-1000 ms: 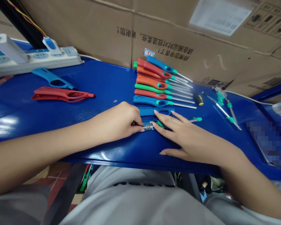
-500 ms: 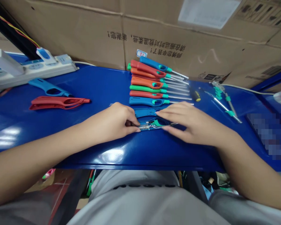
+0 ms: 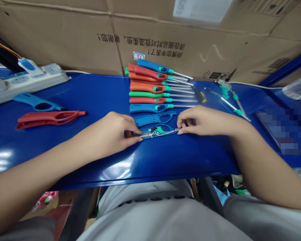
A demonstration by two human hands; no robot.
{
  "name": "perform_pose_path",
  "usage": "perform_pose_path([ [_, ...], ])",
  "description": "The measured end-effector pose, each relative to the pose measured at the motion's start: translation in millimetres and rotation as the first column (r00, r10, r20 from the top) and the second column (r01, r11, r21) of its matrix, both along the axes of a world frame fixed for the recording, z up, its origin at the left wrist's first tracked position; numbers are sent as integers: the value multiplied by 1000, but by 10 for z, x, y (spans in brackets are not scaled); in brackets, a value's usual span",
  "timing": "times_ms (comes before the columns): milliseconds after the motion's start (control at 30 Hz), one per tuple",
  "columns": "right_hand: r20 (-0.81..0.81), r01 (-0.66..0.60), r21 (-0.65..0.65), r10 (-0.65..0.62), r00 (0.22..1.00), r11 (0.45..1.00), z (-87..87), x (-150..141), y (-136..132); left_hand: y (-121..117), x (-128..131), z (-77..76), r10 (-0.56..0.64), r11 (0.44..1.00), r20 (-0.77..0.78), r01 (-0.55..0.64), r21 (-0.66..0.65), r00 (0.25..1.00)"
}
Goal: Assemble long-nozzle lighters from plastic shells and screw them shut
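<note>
White glare streaks the blue table (image 3: 190, 157), and pixelation masks its right side.

Left forearm (image 3: 67, 159) slanting inward, left hand (image 3: 120, 131) pinching, right wrist (image 3: 230, 124) bent, right hand (image 3: 200, 120) curled in a pinch

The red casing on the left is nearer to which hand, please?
Left. The left hand is to the right of the red casing; the right hand is farther right still.

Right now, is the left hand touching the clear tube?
Touching: in the head view, the left hand pinches one end of the clear tube; the rest shows beyond the grip.
</note>
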State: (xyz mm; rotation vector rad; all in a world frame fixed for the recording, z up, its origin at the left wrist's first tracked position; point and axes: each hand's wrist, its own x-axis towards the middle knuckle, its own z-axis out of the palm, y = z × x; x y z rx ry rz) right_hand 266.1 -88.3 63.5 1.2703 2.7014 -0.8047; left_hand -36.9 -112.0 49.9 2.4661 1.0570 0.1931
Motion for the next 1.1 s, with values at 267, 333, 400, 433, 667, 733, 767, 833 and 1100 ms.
perform_pose_path([
  [267,-22,-85,78,87,996,993,38,-1,-28,-4,20,10,-11,1000,13,10,14,1000],
  [333,43,-134,142,129,991,981,69,-47,-92,-7,27,12,-7,1000,16,7,15,1000],
  [400,145,-151,215,122,982,965,88,-105,-169,-9,33,11,-6,1000,18,5,15,1000],
  [433,208,-156,236,107,972,959,89,-135,-207,-10,35,10,-5,1000,19,5,17,1000],
  [667,419,-199,307,56,906,930,39,-267,-340,-31,40,0,6,999,13,-7,35,1000],
  [733,448,-193,294,43,893,936,39,-278,-345,-35,42,0,6,999,11,-7,38,1000],
  [767,457,-191,289,40,889,938,42,-283,-348,-37,44,0,5,999,11,-5,40,1000],
  [833,472,-187,280,35,881,942,51,-298,-358,-38,47,0,3,999,11,-4,44,1000],
  [1100,446,-116,247,-7,895,962,112,-325,-353,-39,44,0,-2,999,20,1,47,1000],
])
